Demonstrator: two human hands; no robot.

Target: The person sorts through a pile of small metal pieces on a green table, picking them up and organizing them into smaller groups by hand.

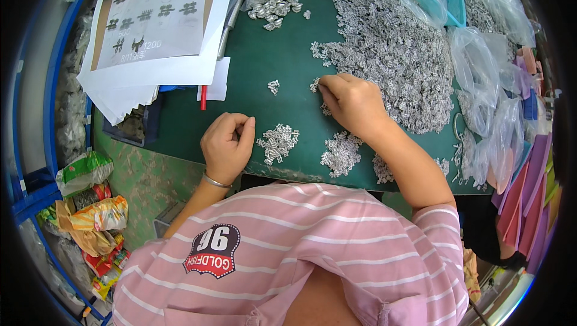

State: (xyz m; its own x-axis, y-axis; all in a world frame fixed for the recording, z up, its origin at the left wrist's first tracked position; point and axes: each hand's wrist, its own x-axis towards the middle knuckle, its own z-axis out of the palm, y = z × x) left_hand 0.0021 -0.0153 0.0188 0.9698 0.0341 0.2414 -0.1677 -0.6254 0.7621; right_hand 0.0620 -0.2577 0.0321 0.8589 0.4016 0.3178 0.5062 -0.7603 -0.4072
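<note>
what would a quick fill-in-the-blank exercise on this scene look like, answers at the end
1. Of the left hand and the right hand, the ____ one is nearer the large heap of silvery pieces.
2. A bangle circles the ____ wrist.
3. The tabletop is ____ in colour.
4. The stripes on the pink shirt are ____.

Missing words: right; left; green; white

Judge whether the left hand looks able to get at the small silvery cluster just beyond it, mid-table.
Probably yes: the left hand is close by, only green tabletop shows between it and the small silvery cluster, and the right hand is off to the other side.
</note>
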